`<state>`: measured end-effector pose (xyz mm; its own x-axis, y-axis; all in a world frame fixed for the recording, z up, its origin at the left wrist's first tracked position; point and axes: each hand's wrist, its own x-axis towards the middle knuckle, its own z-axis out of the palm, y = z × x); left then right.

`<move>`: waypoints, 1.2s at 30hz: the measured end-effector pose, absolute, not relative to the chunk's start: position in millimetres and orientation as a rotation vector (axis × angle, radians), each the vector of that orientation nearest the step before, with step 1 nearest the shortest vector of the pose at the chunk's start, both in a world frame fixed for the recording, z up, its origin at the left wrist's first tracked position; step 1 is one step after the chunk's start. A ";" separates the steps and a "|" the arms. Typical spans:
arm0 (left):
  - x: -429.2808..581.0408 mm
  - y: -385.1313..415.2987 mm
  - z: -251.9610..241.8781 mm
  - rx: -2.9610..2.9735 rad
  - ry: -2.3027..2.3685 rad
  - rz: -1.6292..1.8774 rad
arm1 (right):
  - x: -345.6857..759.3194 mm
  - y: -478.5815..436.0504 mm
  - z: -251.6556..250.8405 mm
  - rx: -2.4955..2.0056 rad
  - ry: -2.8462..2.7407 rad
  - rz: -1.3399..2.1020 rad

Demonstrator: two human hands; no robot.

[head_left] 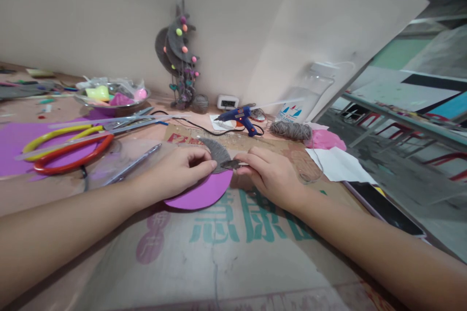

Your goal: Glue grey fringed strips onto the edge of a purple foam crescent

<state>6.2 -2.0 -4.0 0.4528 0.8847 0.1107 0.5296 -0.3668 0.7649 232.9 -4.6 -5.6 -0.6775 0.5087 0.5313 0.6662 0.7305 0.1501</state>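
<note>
1. Position: grey yarn-wrapped crescent (pixel 216 154) lies on round purple foam disc (pixel 204 194), on the desk (pixel 44 194).
2. Fingers of left hand (pixel 178 170) pinched shut on its middle; right hand (pixel 272 175) fingers pinched on its pointed tip.
3. I judge it light and bendable, yarn easily snagged; hold by the edges.

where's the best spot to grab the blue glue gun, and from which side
Take the glue gun by its handle, which slants toward the near right, off the barrel. Come from the near side with the right hand, the closer one, now pinching the grey piece. Keep off the nozzle, which points left and may be hot.
</note>
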 end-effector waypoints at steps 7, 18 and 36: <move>5.7 -1.6 -6.0 2.003 1.121 0.699 | 234.4 -3.8 -5.9 -0.884 -2.486 -0.411; 6.7 -0.6 -6.8 1.980 1.162 0.681 | 236.3 -2.8 -6.7 -0.930 -2.396 -0.182; 8.4 -3.8 -2.5 2.181 1.162 0.594 | 229.4 -7.4 -4.6 -0.880 -2.467 -0.434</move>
<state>8.4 -3.8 -2.5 0.5184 0.8483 0.1079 0.5843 -0.4436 0.6796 229.4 -7.4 -4.6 -0.6769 0.5035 0.5369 0.6565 0.7428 0.1312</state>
